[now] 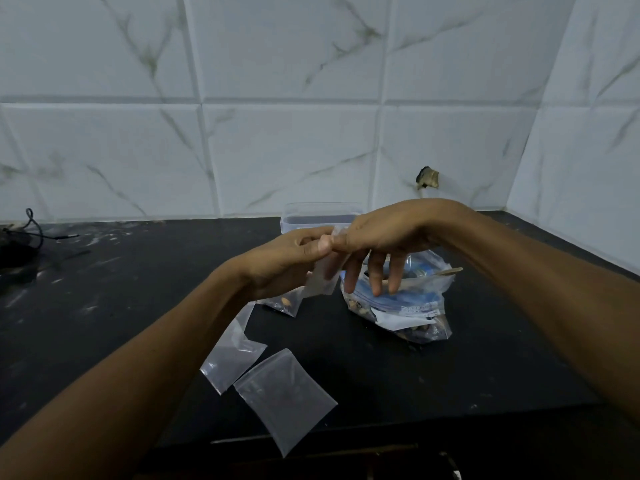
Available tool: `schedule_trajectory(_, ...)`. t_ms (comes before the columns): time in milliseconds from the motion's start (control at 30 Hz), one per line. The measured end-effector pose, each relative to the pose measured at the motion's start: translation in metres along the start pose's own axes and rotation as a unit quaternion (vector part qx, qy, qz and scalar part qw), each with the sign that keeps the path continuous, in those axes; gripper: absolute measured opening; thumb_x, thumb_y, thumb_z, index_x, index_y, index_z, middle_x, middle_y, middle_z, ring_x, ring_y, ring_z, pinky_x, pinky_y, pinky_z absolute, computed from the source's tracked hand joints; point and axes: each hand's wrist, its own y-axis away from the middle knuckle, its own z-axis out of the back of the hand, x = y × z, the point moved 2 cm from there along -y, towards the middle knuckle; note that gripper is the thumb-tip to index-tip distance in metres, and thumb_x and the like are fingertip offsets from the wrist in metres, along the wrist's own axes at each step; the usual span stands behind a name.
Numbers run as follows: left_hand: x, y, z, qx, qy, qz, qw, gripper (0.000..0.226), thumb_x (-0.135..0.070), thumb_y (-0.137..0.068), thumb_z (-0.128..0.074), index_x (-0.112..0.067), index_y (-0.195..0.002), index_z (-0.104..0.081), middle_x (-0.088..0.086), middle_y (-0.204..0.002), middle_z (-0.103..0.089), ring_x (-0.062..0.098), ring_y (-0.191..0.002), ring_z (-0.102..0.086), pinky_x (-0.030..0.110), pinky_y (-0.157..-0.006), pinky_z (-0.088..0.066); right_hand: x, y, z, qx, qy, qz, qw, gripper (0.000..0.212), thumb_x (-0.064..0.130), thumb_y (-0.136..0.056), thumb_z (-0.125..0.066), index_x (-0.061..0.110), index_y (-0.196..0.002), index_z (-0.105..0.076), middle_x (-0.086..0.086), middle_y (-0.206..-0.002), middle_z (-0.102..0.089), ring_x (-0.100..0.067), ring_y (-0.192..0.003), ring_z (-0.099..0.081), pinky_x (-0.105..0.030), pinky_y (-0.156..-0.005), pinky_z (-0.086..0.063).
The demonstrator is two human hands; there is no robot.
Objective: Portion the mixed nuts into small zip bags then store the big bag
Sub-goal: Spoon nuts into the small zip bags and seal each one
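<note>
Right now you hold a small zip bag (323,271) up between both hands — your left hand (291,261) pinches its top edge with thumb and fingers, and your right hand (377,233) pinches the same edge from the other side, its other fingers hanging loose below. The film is thin, limp and slick, so it will likely slide unless you keep your pinch on the stiffer zip strip at the mouth rather than lower down. Whether any nuts are in it, you cannot tell.

Just below your right fingers sits the big bag (398,306) of mixed nuts, slumped and floppy; it should be heavier, so take it by the top seam with support under it. Below your left hand lies a filled small bag (284,303) with nuts showing. Nearer you, under your left forearm, two empty bags (256,368) lie flat on the dark counter (450,375), light enough to be swept off by a sleeve or wrist. Beyond the grip, a clear tub (318,216) stands against the tiled wall (277,133).
</note>
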Motion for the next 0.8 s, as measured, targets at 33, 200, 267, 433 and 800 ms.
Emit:
schedule_trajectory(33, 0.000, -0.001, 0.000, 0.000, -0.003, -0.003, 1.000, 0.079, -0.064, -0.067, -0.073, -0.009, -0.122, -0.059, -0.004, -0.098, -0.066, 0.016, -0.102, -0.060, 0.039, -0.097, -0.043, 0.001, 0.000, -0.001, 0.000, -0.002, 0.000, 1.000, 0.064, 0.066, -0.091, -0.029, 0.020, -0.120, -0.063, -0.011, -0.108, -0.071, -0.023, -0.075, -0.069, -0.039, -0.069, -0.059)
schedule_trajectory(200, 0.007, -0.009, -0.001, -0.029, -0.023, 0.012, 0.999, 0.048, -0.066, -0.061, -0.077, -0.028, -0.089, -0.074, 0.004, -0.103, -0.067, 0.021, -0.106, -0.060, 0.037, -0.097, -0.045, 0.000, 0.002, 0.001, -0.008, -0.011, 0.015, 1.000, 0.085, 0.078, -0.080, -0.013, 0.021, -0.111, -0.066, -0.015, -0.108, -0.069, -0.025, -0.079, -0.068, -0.038, -0.068, -0.057)
schedule_trajectory(267, 0.009, -0.009, -0.002, -0.042, -0.018, 0.011, 0.999, 0.053, -0.063, -0.063, -0.077, -0.023, -0.097, -0.073, 0.006, -0.103, -0.069, 0.022, -0.104, -0.062, 0.035, -0.093, -0.046, -0.003, 0.001, 0.001, -0.011, -0.008, 0.017, 1.000, 0.091, 0.077, -0.082, -0.006, 0.017, -0.113, -0.067, -0.016, -0.110, -0.068, -0.026, -0.080, -0.067, -0.037, -0.068, -0.057)
schedule_trajectory(433, 0.010, -0.013, 0.004, -0.133, -0.027, 0.005, 0.991, 0.046, -0.039, -0.082, -0.068, -0.006, -0.114, -0.066, 0.014, -0.111, -0.069, 0.027, -0.105, -0.064, 0.043, -0.095, -0.047, -0.011, -0.002, 0.003, -0.029, -0.015, 0.015, 0.999, 0.092, 0.078, -0.081, -0.005, 0.016, -0.117, -0.063, -0.019, -0.109, -0.067, -0.025, -0.077, -0.066, -0.034, -0.065, -0.057)
schedule_trajectory(800, 0.023, -0.018, 0.002, -0.187, -0.079, -0.005, 0.979, 0.052, -0.044, -0.071, -0.080, -0.030, -0.117, -0.058, -0.006, -0.110, -0.070, 0.008, -0.102, -0.067, 0.028, -0.088, -0.053, -0.099, 0.005, 0.052, -0.287, 0.240, -0.088, 0.923, 0.021, 0.034, -0.094, -0.056, 0.020, -0.109, -0.059, -0.007, -0.114, -0.065, -0.019, -0.089, -0.062, -0.032, -0.075, -0.050)
